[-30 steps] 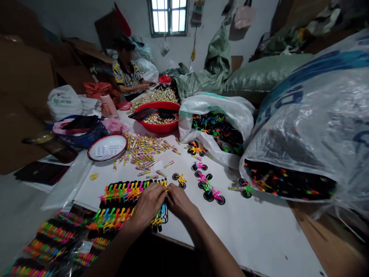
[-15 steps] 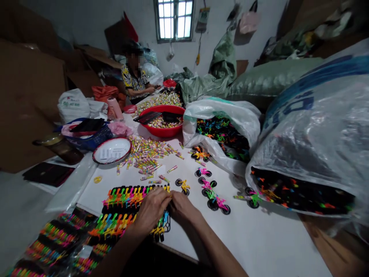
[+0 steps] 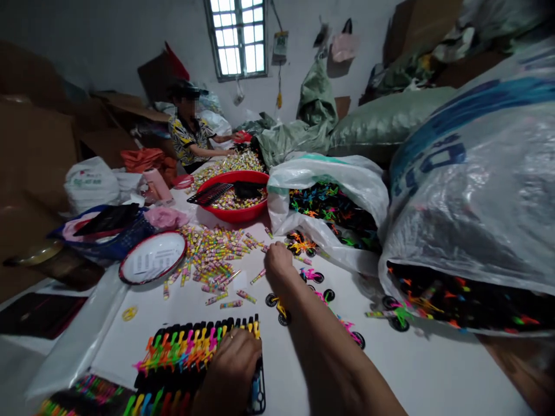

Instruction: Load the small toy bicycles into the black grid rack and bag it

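At the far left, a white plastic carrier bag sits behind a blue woven basket, and just right of that lies a round enamel plate with a red rim, at the edge of the smooth white tabletop. Near the person, a small yellow ring lies by itself. The left hand is curled closed over the end of a long moulded strip of plastic toy bicycles, its glossy pink, orange and yellow riders packed side by side on black wheels, directly under and left of the palm. Ahead of the hands, a loose spill of cylindrical wrapped candy sticks fans out below a shallow red plastic basin heaped with more. Beyond it sits a co-worker. The right hand reaches forward, fingers bunched narrow, at the edge of the spill; whether they hold anything cannot be told. Just beneath the right forearm lies a single yellow toy bicycle. Further right, a crumpled white plastic bag and a huge glossy translucent plastic sack bulge with tangled, brightly coloured toys.
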### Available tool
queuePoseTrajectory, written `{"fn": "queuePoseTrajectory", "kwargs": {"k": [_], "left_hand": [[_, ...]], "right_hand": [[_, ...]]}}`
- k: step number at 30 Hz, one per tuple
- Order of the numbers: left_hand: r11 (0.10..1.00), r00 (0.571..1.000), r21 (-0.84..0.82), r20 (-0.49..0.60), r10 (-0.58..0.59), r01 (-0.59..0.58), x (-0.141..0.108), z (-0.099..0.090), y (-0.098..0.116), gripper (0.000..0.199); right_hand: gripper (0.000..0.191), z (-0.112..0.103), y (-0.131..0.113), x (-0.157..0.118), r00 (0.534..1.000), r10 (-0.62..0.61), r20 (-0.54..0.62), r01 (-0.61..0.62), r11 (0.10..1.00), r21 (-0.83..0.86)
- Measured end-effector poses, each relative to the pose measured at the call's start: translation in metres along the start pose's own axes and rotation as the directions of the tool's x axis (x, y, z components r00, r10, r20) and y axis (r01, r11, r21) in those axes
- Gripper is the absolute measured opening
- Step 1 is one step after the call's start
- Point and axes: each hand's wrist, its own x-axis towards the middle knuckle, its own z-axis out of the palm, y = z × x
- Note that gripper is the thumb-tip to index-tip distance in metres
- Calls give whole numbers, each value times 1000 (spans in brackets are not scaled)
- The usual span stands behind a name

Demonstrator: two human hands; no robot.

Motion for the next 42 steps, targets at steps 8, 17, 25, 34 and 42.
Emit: {"fn": "queuePoseTrajectory", "kwargs": {"k": [8,17,25,34,42], "left_hand": [[984,990,-122,-53,-134,127,22,-21,-35,14],[478,715,-630,184,-674,612,63,-31,-8,45],[126,657,-774,425,-623,621,41,-22,31,52],[303,676,-731,283,-680,611,53,10,44,36],[24,640,-767,517,-568,641,55,26,52,31]], "right_hand": [[17,-10,9,-78,995,-102,-22,104,967,233],[23,-47,-3,-102,833,-549,-60,537,779,325],[29,-37,79,0,971,-128,-202,67,957,-283],[23,-58,89,-110,982,-25,-187,122,842,526],[37,-56,75,-186,972,-18,233,-217,299,929]]}}
